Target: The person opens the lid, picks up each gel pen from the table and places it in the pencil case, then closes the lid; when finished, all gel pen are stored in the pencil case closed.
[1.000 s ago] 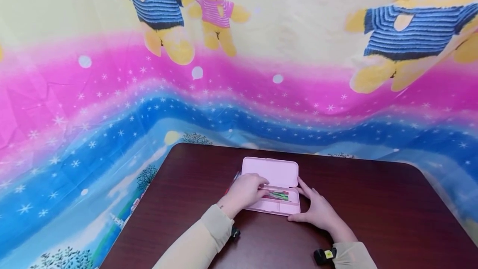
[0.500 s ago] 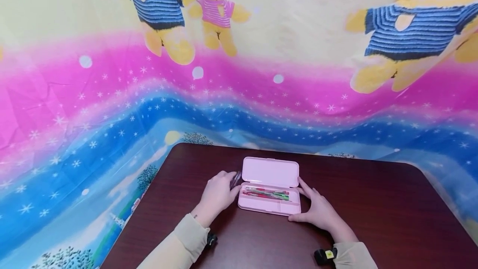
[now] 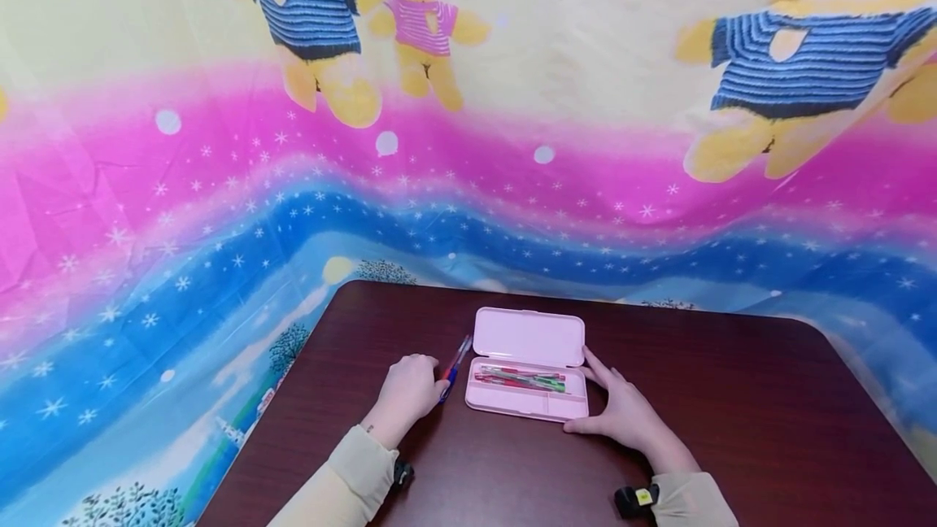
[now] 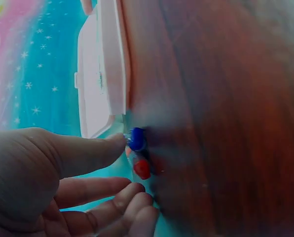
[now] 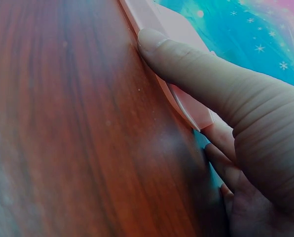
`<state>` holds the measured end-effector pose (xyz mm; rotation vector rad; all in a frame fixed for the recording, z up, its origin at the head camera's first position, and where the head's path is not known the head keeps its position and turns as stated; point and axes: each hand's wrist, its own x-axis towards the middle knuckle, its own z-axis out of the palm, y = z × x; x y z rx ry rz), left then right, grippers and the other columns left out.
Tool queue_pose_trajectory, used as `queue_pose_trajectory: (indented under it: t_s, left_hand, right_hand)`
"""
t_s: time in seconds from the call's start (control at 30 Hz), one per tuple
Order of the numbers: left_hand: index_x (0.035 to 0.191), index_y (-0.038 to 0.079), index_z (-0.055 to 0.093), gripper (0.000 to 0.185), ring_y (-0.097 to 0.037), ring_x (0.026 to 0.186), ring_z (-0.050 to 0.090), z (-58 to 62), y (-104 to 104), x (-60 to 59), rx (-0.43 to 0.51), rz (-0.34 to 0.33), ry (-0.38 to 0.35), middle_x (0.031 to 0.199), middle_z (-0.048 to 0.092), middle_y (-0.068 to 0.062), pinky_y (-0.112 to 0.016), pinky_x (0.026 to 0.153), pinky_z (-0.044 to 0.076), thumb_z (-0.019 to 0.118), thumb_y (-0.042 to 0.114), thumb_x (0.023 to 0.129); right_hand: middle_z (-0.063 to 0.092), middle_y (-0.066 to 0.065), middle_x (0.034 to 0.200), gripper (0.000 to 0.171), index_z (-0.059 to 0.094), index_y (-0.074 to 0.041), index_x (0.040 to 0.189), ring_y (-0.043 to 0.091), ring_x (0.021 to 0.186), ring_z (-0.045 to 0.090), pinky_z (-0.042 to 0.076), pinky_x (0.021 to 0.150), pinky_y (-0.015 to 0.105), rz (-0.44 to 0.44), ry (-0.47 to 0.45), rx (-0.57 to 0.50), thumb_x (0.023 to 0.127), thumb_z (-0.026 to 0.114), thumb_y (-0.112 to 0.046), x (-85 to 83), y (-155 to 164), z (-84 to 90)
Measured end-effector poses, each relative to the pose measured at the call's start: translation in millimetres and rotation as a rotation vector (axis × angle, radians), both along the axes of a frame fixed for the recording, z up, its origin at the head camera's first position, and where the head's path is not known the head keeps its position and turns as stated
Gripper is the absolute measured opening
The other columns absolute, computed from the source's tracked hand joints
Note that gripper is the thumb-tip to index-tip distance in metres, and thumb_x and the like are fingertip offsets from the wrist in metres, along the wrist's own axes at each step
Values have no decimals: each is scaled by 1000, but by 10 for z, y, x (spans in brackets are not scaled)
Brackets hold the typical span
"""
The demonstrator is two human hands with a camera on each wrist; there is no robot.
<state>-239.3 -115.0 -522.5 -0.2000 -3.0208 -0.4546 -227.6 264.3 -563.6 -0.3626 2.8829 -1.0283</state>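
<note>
A pink pencil case (image 3: pixel 505 409) lies on the table with its lid (image 3: pixel 530 336) raised at the back. Several red and green pens (image 3: pixel 523 381) rest in its rear compartment. My right hand (image 3: pixel 633 417) holds the case's right end, thumb along the front edge and fingers toward the back corner. Left of the case lie a blue pen (image 4: pixel 136 139) and a red pen (image 4: pixel 142 169), side by side. Beside them is my left hand (image 3: pixel 406 393), its thumb tip touching the blue pen and its other fingers loosely bent near the red one.
The dark brown table (image 3: pixel 732 397) extends to both sides of the case. Behind it hangs a cloth (image 3: pixel 468 153) printed with bears and snowflakes. Each wrist bears a black camera; the right camera (image 3: pixel 635 501) has a yellow label.
My left hand has come out of the pencil case and moved left to the two pens beside it. Those pens are now more exposed. My right hand has stayed on the case.
</note>
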Motion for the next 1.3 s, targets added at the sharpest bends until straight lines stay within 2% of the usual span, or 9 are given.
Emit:
queue_pose_trajectory:
  t_s: [0.37, 0.57, 0.73, 1.03, 1.2, 1.3]
  left_hand:
    - [87, 14, 81, 15, -17, 66, 60, -4, 26, 8, 53, 27, -42, 74, 72, 0, -37, 67, 56, 84, 25, 96]
    - [89, 13, 81, 13, -19, 69, 63, -23, 21, 3, 63, 34, -46, 78, 74, -1, -40, 71, 59, 85, 24, 95]
    - [90, 12, 81, 15, -19, 72, 65, -30, 16, -22, 68, 50, -76, 81, 75, -1, -41, 75, 60, 86, 26, 95]
    - [86, 13, 77, 18, -19, 71, 62, -18, 28, -12, 120, 75, -96, 79, 72, -2, -40, 74, 59, 88, 24, 93]
    - [91, 12, 79, 14, -21, 73, 64, -20, 18, -20, 142, 93, -112, 84, 74, -4, -41, 76, 61, 88, 23, 94]
    - [97, 11, 81, 13, -23, 76, 68, -18, 5, -29, 147, 105, -95, 88, 77, -5, -44, 79, 63, 87, 22, 94]
  right_hand:
    - [64, 5, 161, 143, 17, -18, 178, 65, 161, 25, 27, 124, 82, -4, -16, 4, 71, 99, -64, 16, -11, 21]
    - [64, 5, 161, 143, 17, -18, 178, 66, 161, 25, 27, 124, 83, -7, -21, 6, 71, 99, -64, 19, -19, 34]
    - [64, 5, 161, 143, 17, -17, 178, 66, 161, 25, 27, 124, 83, -8, -21, 4, 71, 99, -63, 25, -22, 39]
    - [63, 5, 161, 143, 16, -18, 178, 65, 161, 24, 27, 125, 82, -10, -27, 3, 71, 99, -64, 15, -20, 14]
    - [64, 5, 161, 143, 15, -18, 178, 64, 162, 24, 26, 125, 82, -7, -31, 1, 71, 99, -64, 9, -16, 10]
    - [63, 5, 162, 143, 15, -19, 179, 64, 162, 23, 27, 125, 82, -6, -37, 0, 72, 98, -64, 6, -14, 25]
